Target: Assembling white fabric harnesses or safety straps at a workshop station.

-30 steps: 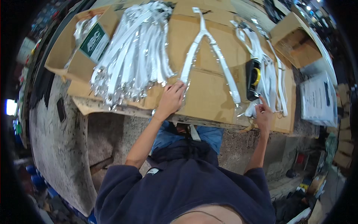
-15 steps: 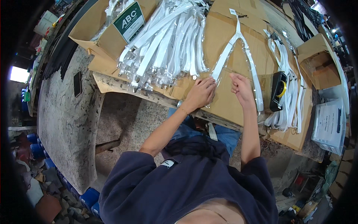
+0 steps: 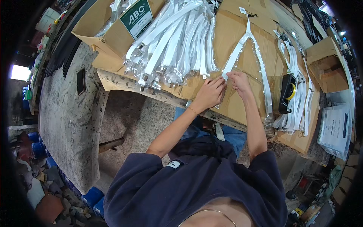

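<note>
A pair of white suspenders (image 3: pixel 235 55) in clear plastic lies in an upside-down Y on the cardboard-covered table, its tag (image 3: pixel 242 10) at the far end. My left hand (image 3: pixel 212 92) is closed over the near end of the left strap, hiding that end. Right beside it, my right hand (image 3: pixel 239 82) is curled in a pinch at the strap's edge; what is between the fingertips is too small to make out. The right strap (image 3: pixel 266 87) lies untouched. To the left is a thick pile of wrapped white suspenders (image 3: pixel 177 45).
An open cardboard box (image 3: pixel 109 47) with a green label stands at the far left. Rightward lie more white suspenders (image 3: pixel 298 87), with a black and yellow tool (image 3: pixel 286 94) on them. Beyond are a small carton (image 3: pixel 329 68) and a clear plastic bin (image 3: pixel 334 132). A phone (image 3: pixel 81 81) rests on the left-hand table.
My right hand has moved left, from between the two straps to the left strap beside my left hand. The left hand stays on the strap end. The whole view has shifted slightly.
</note>
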Demonstrator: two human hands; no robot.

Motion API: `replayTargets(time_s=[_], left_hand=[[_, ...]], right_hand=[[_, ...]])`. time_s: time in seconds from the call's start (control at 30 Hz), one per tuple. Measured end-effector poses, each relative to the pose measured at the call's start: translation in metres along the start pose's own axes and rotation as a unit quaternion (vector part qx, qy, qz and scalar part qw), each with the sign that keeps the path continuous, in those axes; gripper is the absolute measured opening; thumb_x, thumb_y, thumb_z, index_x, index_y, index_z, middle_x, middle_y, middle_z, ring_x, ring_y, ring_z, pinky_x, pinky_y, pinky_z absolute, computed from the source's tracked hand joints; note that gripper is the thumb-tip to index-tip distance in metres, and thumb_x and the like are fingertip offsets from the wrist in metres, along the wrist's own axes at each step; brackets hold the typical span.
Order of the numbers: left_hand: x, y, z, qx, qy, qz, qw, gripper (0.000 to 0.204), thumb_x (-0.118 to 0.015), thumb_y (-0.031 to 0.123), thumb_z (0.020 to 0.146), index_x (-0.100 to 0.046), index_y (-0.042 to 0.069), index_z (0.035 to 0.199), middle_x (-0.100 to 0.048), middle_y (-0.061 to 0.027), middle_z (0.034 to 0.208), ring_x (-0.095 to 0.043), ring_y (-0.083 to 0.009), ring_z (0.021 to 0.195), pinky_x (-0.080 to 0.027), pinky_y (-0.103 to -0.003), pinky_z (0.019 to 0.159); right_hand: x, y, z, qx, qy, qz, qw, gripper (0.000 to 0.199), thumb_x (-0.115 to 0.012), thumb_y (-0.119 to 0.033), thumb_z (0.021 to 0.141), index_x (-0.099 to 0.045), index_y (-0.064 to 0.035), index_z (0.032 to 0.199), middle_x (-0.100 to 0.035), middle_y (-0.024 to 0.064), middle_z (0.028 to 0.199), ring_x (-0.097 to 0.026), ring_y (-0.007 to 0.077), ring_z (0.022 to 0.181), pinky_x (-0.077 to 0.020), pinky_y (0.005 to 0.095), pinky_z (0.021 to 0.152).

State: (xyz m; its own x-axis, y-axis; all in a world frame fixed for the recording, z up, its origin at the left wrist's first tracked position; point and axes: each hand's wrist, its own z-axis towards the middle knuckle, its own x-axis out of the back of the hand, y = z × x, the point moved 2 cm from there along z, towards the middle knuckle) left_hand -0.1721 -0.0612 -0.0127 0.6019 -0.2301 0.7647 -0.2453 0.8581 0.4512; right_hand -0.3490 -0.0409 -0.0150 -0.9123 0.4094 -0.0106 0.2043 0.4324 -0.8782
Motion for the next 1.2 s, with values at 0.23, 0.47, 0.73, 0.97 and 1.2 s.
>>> replayTargets(time_s=[0.23, 0.47, 0.73, 0.97, 1.2], left_hand=[[-0.001, 0.0, 0.0, -0.005, 0.002, 0.004, 1.0, 0.032, -0.057, 0.013, 0.082, -0.059, 0.001, 0.112, -0.056, -0.013, 0.119, -0.05, -0.0248, 0.121, -0.037, -0.039, 0.094], [0.001, 0.001, -0.001, -0.01, 0.002, 0.009, 1.0, 0.033, -0.057, 0.013, 0.082, -0.059, 0.0, 0.113, -0.056, -0.0138, 0.119, -0.05, -0.0248, 0.121, -0.038, -0.038, 0.094], [0.001, 0.001, 0.001, -0.013, 0.004, 0.009, 1.0, 0.031, -0.056, 0.013, 0.084, -0.06, -0.001, 0.111, -0.056, -0.0149, 0.121, -0.051, -0.0253, 0.119, -0.037, -0.038, 0.094], [0.001, 0.0, -0.002, -0.025, 0.012, 0.032, 0.999, 0.028, -0.056, 0.013, 0.084, -0.06, -0.001, 0.108, -0.056, -0.0163, 0.121, -0.051, -0.0271, 0.118, -0.038, -0.039, 0.093], [-0.001, 0.007, -0.001, -0.032, 0.004, 0.029, 0.999, 0.026, -0.054, 0.012, 0.084, -0.058, 0.0, 0.108, -0.053, -0.0167, 0.126, -0.05, -0.0286, 0.118, -0.038, -0.041, 0.093]], right_hand=[[-0.003, 0.007, 0.006, 0.035, 0.028, -0.043, 0.998, 0.017, -0.064, -0.015, 0.085, -0.068, 0.0004, 0.092, -0.049, -0.0039, 0.059, -0.038, 0.0055, 0.044, -0.0268, 0.0234, 0.039], [-0.013, 0.003, 0.0, 0.042, 0.086, -0.079, 0.992, 0.014, -0.066, -0.014, 0.086, -0.066, -0.0002, 0.09, -0.046, -0.006, 0.056, -0.032, 0.0032, 0.041, -0.0237, 0.0214, 0.038], [-0.006, 0.015, 0.018, 0.124, 0.131, -0.213, 0.96, 0.03, -0.078, -0.016, 0.068, -0.067, -0.0009, 0.092, -0.066, 0.0083, 0.075, -0.063, 0.0184, 0.072, -0.0486, 0.0298, 0.066], [0.002, 0.018, 0.034, 0.115, 0.186, -0.142, 0.965, 0.049, -0.081, -0.005, 0.064, -0.053, -0.0062, 0.105, -0.058, 0.0044, 0.073, -0.047, 0.0106, 0.049, -0.0355, 0.0284, 0.042], [0.008, 0.012, 0.035, 0.162, 0.224, -0.3, 0.913, 0.058, -0.086, -0.025, 0.059, -0.058, -0.0042, 0.105, -0.063, 0.0153, 0.1, -0.063, 0.0259, 0.088, -0.0504, 0.0363, 0.08]])
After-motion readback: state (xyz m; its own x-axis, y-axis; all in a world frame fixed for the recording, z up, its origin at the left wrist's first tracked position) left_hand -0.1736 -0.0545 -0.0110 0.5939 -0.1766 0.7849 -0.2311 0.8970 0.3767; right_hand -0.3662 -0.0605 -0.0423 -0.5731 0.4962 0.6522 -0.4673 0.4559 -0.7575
